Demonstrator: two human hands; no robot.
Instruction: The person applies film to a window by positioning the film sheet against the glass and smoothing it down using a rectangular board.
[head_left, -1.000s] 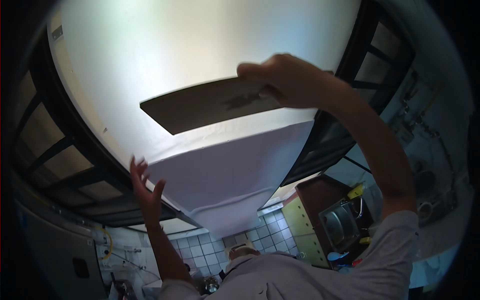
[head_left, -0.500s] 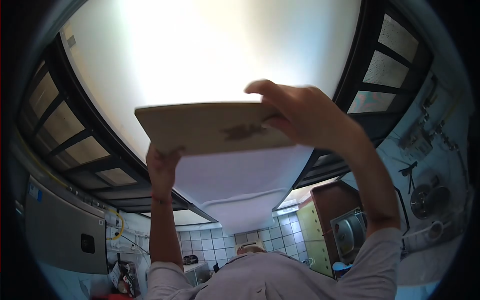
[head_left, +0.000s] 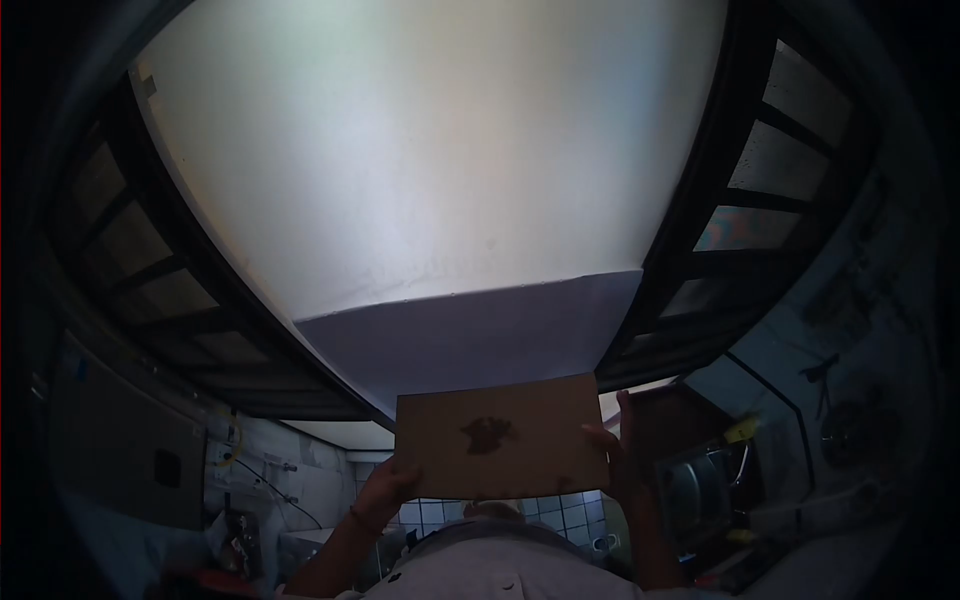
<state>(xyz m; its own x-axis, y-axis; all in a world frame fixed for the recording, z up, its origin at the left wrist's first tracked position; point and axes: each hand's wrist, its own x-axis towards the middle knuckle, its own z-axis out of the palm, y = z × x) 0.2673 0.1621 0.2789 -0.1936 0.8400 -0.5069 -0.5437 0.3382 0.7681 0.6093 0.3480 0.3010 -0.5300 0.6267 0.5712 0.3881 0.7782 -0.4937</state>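
A flat, rectangular piece of brown cardboard (head_left: 545,430) with a dark, irregular stain near its middle is held up in front of my chest. My left hand (head_left: 388,488) grips its lower left corner, the thumb on the near face. On the opposite side my right hand (head_left: 620,450) holds the right edge, its thumb over the near face and a finger pointing up beyond the edge. The cardboard's far face and the fingers behind it are hidden.
A large pale sheet (head_left: 440,180) spans the space ahead, between dark-framed windows (head_left: 765,160). At right there is a metal sink (head_left: 697,495); at left, a grey metal box (head_left: 125,440) on the wall. The tiled floor (head_left: 430,513) shows below.
Both hands have come down with the cardboard, from in front of the pale sheet to chest height. My right hand moved from the top edge to the right edge. The picture is darker.
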